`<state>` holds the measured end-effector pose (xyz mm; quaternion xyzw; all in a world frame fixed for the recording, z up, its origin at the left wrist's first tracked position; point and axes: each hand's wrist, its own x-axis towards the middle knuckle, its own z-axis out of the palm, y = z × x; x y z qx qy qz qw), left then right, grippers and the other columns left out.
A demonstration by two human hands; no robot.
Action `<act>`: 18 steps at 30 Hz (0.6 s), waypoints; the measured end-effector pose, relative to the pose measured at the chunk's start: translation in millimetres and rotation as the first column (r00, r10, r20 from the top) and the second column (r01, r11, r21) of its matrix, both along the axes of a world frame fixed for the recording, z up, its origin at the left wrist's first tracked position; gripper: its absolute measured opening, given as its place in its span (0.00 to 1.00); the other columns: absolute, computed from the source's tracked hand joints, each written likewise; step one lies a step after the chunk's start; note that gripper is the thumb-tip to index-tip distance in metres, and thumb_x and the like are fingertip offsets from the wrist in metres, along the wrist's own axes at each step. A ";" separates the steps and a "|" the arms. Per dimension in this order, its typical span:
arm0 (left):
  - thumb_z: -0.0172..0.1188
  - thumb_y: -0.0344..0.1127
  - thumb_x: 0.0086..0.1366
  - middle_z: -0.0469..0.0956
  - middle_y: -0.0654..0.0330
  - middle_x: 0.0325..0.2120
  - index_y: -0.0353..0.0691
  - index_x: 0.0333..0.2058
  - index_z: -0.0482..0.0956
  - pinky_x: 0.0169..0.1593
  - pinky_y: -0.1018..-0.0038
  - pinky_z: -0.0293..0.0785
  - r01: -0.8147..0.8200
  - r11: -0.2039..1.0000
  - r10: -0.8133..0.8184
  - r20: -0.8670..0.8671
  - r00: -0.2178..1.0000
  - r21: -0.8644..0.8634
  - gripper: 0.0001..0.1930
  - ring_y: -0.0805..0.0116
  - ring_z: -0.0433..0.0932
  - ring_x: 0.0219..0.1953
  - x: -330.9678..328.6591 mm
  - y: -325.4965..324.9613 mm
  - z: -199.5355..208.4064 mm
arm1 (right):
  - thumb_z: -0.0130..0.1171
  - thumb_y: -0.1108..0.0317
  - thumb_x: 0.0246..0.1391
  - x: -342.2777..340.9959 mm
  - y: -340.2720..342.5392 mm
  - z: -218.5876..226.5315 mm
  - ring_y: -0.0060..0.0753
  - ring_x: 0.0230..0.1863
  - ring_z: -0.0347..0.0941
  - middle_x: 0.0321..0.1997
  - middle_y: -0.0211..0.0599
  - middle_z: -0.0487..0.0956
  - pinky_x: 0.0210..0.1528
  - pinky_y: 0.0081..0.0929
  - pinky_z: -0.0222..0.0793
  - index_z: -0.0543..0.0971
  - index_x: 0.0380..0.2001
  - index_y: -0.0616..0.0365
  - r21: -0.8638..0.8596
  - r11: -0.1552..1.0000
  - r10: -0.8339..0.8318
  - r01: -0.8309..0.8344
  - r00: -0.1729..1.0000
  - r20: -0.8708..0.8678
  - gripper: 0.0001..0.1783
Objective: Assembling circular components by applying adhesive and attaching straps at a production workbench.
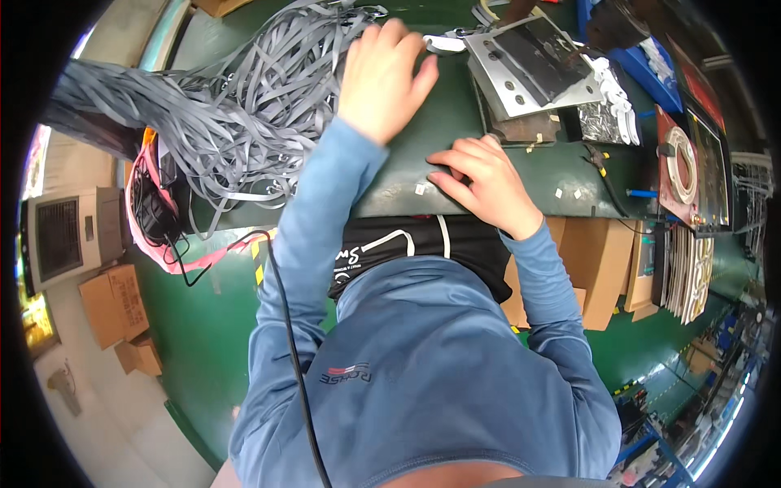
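My left hand (386,80) is over the right edge of a large heap of grey lanyards (260,106), its fingers bent forward and its thumb spread out to the right. I see nothing held in it, though its palm side is hidden. Just beyond the thumb lies a small white piece with a metal clip (445,44). Near the front edge of the dark green table (407,191), my right hand (490,180) rests with fingers loosely bent and thumb apart, nothing visible in it. A small white square sticker (420,189) is left of its thumb.
A metal plate fixture (533,65) stands at the back right, beside a tray of small metal parts (602,118) and white pieces. Cutting pliers (598,159) and a blue bin (651,73) are farther right. A black cable (286,325) runs down over my left arm. Cardboard boxes (598,272) sit under the table.
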<state>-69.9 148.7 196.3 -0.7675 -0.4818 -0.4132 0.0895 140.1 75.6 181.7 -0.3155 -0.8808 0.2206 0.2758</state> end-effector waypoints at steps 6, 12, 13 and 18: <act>0.64 0.43 0.58 0.75 0.56 0.43 0.41 0.40 0.79 0.51 0.57 0.70 -0.199 0.975 0.151 -0.354 0.923 -0.103 0.16 0.55 0.73 0.50 19.2 74.4 -33.4 | 0.65 0.65 0.55 9.7 -2.2 -6.4 0.33 0.31 0.71 0.26 0.30 0.74 0.40 0.32 0.64 0.82 0.36 0.57 -0.090 0.994 -0.068 0.057 0.991 -0.119 0.09; 0.61 0.40 0.62 0.74 0.61 0.47 0.45 0.50 0.77 0.53 0.52 0.67 -0.201 0.969 0.139 -0.355 0.924 -0.144 0.18 0.58 0.73 0.52 -16.4 58.3 -36.8 | 0.65 0.64 0.55 9.6 -4.4 -8.1 0.34 0.30 0.71 0.27 0.31 0.76 0.41 0.31 0.65 0.82 0.33 0.57 -0.037 0.994 -0.102 0.098 0.988 -0.117 0.08; 0.60 0.35 0.61 0.74 0.64 0.47 0.46 0.48 0.79 0.52 0.51 0.67 -0.246 0.947 0.131 -0.448 0.884 -0.207 0.15 0.59 0.73 0.52 -25.3 54.8 -36.0 | 0.65 0.63 0.55 9.5 -4.2 -8.7 0.34 0.30 0.72 0.27 0.31 0.76 0.41 0.31 0.65 0.82 0.33 0.57 -0.039 0.995 -0.093 0.089 0.990 -0.110 0.08; 0.63 0.29 0.57 0.75 0.63 0.39 0.45 0.40 0.83 0.49 0.57 0.67 -0.203 0.970 0.126 -0.446 0.886 -0.130 0.11 0.59 0.73 0.47 -39.4 46.4 -30.7 | 0.65 0.64 0.55 8.0 -0.3 -12.0 0.33 0.29 0.71 0.26 0.30 0.76 0.40 0.31 0.66 0.82 0.32 0.56 -0.018 0.997 -0.079 0.078 0.987 -0.137 0.08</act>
